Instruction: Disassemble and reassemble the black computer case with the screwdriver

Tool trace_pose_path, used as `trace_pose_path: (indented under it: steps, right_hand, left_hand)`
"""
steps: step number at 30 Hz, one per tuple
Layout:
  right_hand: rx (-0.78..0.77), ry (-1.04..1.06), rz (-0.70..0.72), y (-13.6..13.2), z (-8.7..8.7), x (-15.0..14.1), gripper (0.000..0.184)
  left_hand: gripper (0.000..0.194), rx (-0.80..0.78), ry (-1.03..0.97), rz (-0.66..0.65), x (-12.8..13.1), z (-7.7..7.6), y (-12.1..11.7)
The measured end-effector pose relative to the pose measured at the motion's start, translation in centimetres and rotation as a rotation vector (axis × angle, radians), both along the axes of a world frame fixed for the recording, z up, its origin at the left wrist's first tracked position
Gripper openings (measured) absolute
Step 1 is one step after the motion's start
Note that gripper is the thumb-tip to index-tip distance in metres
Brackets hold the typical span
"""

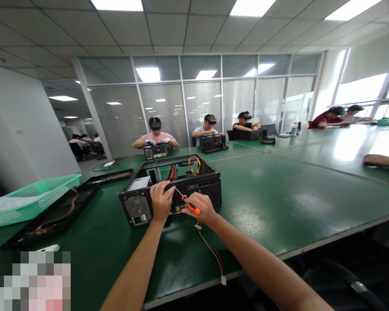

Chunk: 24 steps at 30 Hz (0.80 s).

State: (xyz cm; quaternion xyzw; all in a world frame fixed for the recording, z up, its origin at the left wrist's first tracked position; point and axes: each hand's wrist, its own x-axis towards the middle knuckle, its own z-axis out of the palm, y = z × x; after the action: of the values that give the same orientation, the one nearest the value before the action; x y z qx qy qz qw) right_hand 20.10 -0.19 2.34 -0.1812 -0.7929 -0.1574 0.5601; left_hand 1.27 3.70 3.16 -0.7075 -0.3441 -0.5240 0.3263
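Note:
A black computer case lies in front of me with its upper side uncovered, showing red and orange cables inside. My left hand is closed with bent fingers at the near edge of the case, by the power supply. An orange-handled screwdriver is in my right hand, fingers wrapped round the handle. Its thin shaft slants up and left, and the tip ends close to my left thumb at the case's near wall. The contact point of the tip is too small to make out.
A cable with a white plug hangs toward the table's front edge. To the left lie a black panel and a green basket. Across the green table several people work at other cases. Another person's arm rests at the right.

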Motion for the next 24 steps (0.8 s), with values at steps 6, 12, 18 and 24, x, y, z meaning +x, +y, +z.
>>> trace_pose_path:
  steps: [6, 12, 18, 24]
  right_hand:
    - [0.012, -0.024, -0.027, -0.6, 0.3, -0.2, 0.043]
    - [0.036, 0.025, -0.089, -1.1, 0.9, 0.3, 0.063]
    - [0.187, -0.143, -0.218, -1.4, 1.4, 0.9, 0.04]
    - [0.214, -0.222, -0.275, -2.1, 1.1, -0.3, 0.038]
  left_hand:
    - [0.014, 0.002, 0.048, 0.046, -0.3, -0.1, 0.2]
    - [0.014, -0.001, 0.054, 0.081, -0.2, 0.0, 0.1]
    - [0.013, 0.001, 0.035, 0.048, -0.2, 0.0, 0.2]
    - [0.016, -0.003, 0.02, -0.034, -0.7, -0.1, 0.6]
